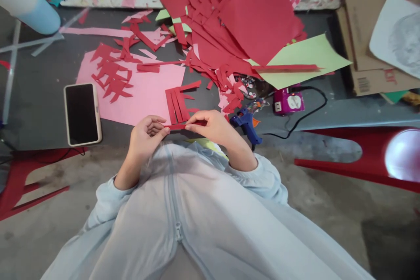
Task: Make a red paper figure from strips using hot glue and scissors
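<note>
A thin red paper strip (177, 126) is pinched at both ends close to my body: my left hand (146, 136) closes on its left end and my right hand (211, 127) on its right end. Just beyond my fingers lie several cut red strips (179, 104) side by side on a pink sheet (144, 92). More red scraps (111, 74) are scattered over that sheet. A large heap of red paper (243, 17) covers the far middle of the dark table (39, 105).
A phone (82, 113) lies face up at the left. A blue glue gun (247, 124) and a pink socket box (288, 101) with a black cable sit to the right. A light green sheet (302, 59), cardboard (370, 22) and red stools (354, 157) are around.
</note>
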Action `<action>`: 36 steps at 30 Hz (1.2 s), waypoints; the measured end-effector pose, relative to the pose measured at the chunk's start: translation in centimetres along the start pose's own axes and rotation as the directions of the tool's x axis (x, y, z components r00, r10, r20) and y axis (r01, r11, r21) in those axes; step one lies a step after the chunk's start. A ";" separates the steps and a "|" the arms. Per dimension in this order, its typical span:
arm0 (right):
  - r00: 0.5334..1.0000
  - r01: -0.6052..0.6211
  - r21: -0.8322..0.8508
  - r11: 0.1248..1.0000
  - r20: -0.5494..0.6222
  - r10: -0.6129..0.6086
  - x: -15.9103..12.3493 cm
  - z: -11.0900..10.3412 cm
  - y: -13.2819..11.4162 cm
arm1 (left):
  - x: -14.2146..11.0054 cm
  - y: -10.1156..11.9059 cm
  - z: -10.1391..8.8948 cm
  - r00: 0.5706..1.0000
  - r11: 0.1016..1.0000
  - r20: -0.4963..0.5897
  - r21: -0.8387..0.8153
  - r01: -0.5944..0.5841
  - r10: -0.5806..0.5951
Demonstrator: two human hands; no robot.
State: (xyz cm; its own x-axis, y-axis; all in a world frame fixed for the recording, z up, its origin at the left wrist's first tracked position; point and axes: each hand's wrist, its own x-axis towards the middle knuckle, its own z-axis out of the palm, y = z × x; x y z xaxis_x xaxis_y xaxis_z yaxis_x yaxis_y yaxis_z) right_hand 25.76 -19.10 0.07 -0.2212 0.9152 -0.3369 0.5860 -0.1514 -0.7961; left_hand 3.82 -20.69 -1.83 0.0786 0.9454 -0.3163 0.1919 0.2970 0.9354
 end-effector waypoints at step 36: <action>0.999 -0.001 0.030 1.000 0.051 0.000 -0.2 -0.8 0.7 | 5.0 1.7 -1.2 0.696 0.226 0.572 0.679 -0.699 0.434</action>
State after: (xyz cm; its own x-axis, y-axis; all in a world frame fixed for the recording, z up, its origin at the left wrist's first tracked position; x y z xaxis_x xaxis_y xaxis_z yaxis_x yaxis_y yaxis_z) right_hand 26.81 -19.06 0.01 -0.2607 0.8950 -0.3620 0.5629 -0.1637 -0.8101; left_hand 3.33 -15.31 -1.60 0.6976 0.7101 0.0954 0.6525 -0.6847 0.3246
